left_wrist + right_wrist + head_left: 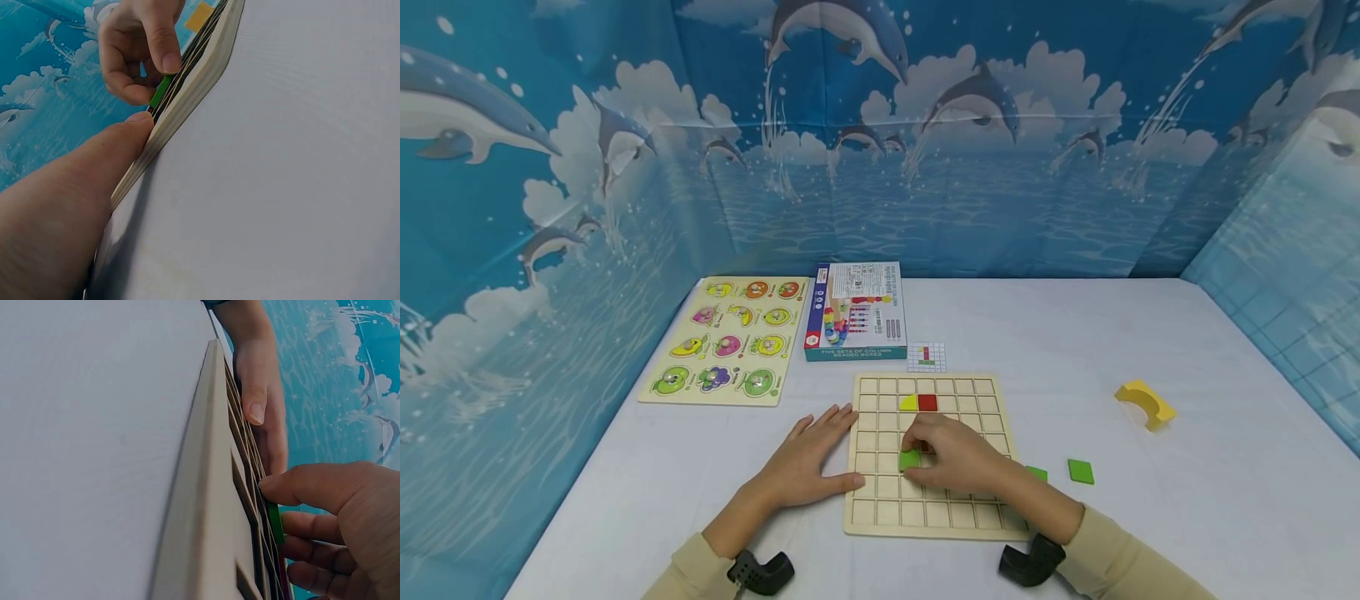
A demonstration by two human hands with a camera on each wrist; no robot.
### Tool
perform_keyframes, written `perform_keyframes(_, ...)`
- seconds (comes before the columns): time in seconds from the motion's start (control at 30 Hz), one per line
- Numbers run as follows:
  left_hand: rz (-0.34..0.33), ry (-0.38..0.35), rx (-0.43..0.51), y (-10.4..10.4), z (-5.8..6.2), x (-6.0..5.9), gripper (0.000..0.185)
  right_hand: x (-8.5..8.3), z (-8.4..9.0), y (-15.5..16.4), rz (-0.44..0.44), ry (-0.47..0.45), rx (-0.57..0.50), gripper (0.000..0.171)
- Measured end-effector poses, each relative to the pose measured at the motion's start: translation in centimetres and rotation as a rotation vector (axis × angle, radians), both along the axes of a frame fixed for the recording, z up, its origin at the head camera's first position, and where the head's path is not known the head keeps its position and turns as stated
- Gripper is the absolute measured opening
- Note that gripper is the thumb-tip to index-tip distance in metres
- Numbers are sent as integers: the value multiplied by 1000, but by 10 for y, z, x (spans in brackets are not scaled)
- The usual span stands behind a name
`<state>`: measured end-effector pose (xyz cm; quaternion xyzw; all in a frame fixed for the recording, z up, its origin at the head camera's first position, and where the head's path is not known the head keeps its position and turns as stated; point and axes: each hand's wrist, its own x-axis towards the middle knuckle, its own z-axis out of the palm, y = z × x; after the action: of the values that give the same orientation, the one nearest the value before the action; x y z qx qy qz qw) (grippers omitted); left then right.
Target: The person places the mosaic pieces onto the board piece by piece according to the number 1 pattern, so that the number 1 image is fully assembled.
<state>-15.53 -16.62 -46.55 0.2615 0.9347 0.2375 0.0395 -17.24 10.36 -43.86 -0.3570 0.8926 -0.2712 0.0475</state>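
Note:
A wooden grid board (880,518) lies flat on the table. My right hand (958,457) is over its middle and pinches a green square tile (909,461) between thumb and fingers, at one of the cells. In the right wrist view the same green tile (275,522) sits tilted at the board's surface, close to the thumb tip. On the board above the hand lie a yellow tile (908,403) with a curved side and a red square tile (928,402); another red tile is partly hidden under the fingers. My left hand (808,462) rests at the board's left edge, fingers extended and thumb on the rim.
Right of the board lie a green tile (1081,472), another green tile (1037,473) partly behind my right forearm, and a yellow arch block (1146,403). Behind the board are a small pattern card (927,357), a box (856,312) and a fruit puzzle board (718,342).

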Motion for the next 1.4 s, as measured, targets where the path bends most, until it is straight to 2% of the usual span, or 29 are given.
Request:
perform_keyframes(0.47, 6, -8, -1, 1, 0, 0, 91, -2, -1, 4, 15, -61, -35, 18)
perform_keyframes(0.97, 10, -22, 4, 1, 1, 1, 91, 0, 2, 6, 21, -57, -44, 19)
perform_keyframes(1.13, 13, -16, -2, 1, 0, 1, 91, 1, 4, 12, 35, -32, -75, 18)
perform_keyframes(1.4, 6, -9, 9, 0, 2, 2, 90, 2, 7, 30, 38, -72, -123, 15)
